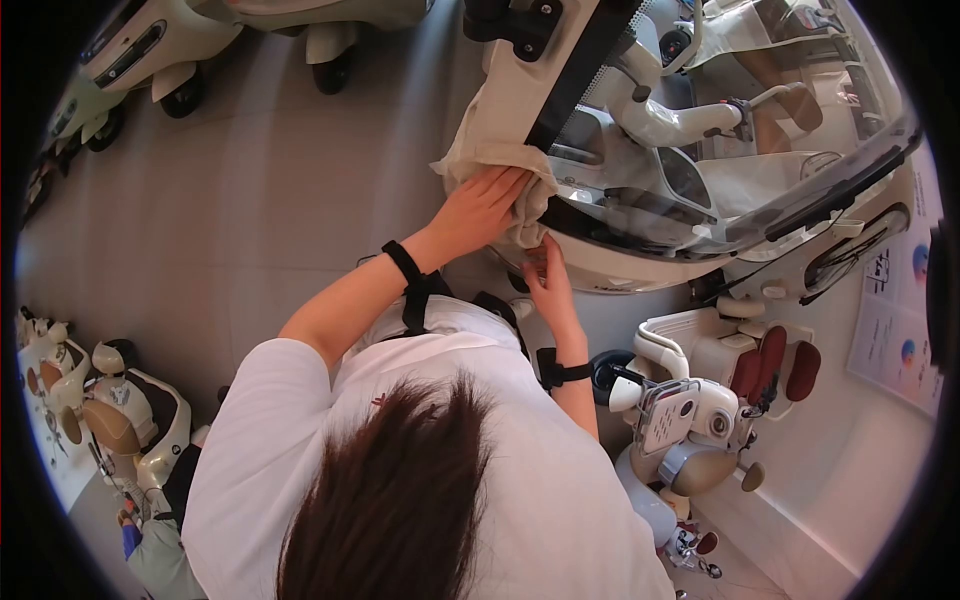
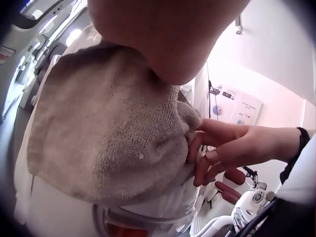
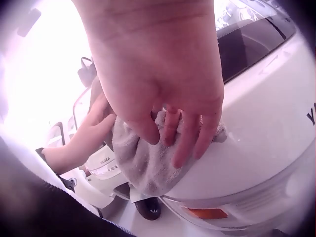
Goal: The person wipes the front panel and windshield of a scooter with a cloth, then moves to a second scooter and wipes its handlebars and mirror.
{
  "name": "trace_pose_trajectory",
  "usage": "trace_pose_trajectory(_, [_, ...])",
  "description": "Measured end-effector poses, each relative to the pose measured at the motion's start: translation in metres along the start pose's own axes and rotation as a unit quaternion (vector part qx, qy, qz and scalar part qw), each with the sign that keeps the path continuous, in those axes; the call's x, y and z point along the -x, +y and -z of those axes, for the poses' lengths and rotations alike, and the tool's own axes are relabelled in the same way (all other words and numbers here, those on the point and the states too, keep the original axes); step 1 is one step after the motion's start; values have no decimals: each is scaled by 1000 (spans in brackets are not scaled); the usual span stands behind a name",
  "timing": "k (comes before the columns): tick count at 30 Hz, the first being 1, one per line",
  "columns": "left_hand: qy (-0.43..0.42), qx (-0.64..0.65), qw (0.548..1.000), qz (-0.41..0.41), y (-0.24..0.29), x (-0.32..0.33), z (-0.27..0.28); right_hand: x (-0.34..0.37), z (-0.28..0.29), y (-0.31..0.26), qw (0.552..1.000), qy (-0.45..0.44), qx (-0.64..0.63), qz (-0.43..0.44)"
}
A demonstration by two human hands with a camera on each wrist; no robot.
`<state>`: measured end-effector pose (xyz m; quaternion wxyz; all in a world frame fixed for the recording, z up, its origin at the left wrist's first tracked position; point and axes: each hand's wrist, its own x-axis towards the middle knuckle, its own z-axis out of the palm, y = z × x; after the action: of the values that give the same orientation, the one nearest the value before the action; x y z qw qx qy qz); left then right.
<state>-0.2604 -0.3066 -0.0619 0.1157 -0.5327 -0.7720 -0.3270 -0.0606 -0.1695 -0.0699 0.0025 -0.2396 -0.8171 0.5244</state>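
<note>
A beige terry cloth (image 1: 530,215) lies draped over the rounded white corner of a small vehicle (image 1: 620,262). My left hand (image 1: 480,208) rests on it, fingers extended and laid over the fabric in the head view. On the near side, my right hand (image 1: 548,275) has its fingers bent at the cloth's bunched edge. In the right wrist view, that hand (image 3: 173,89) pinches a fold of the cloth (image 3: 148,163) between thumb and fingers. The left wrist view shows the cloth (image 2: 98,128) spread wide below the left hand (image 2: 168,34), whose fingers are hidden.
The vehicle's windshield (image 1: 700,215) and black wiper (image 1: 840,195) extend to the right. A white scooter (image 1: 700,430) with red seats stands behind my right arm. More scooters (image 1: 135,410) line the left side. An orange reflector (image 3: 207,213) sits low on the bodywork.
</note>
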Motion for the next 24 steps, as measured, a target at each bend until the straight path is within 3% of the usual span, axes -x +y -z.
trace_pose_trajectory(6, [30,-20,999,17,-5,-24,5,7,-1,0,1000,17,20,9])
trace_pose_trajectory(7, [30,-19,999,18,-3,-36,11,7,-2,2,997,49,55,37])
trace_pose_trajectory(9, [112,-28,993,8,3,-61,25,7,-2,-7,991,81,90,62])
trace_pose_trajectory(11, [131,-44,990,4,13,-85,42,2,4,-35,980,146,103,91])
trace_pose_trajectory(12, [152,-62,986,0,18,-92,43,-5,6,-35,958,188,170,137])
trace_pose_trajectory(16, [167,-85,982,9,32,-96,27,-19,8,-61,926,247,226,172])
trace_pose_trajectory(19, [117,-77,989,-48,28,-68,-12,-19,5,-49,919,271,234,168])
trace_pose_trajectory(21, [5,-69,995,-78,22,-38,-36,-17,4,-22,937,233,227,126])
trace_pose_trajectory(22, [4,-67,994,-82,21,-26,-39,-13,4,-16,937,236,227,124])
trace_pose_trajectory(24, [-78,34,994,-68,22,-1,-44,-2,6,-7,925,212,285,134])
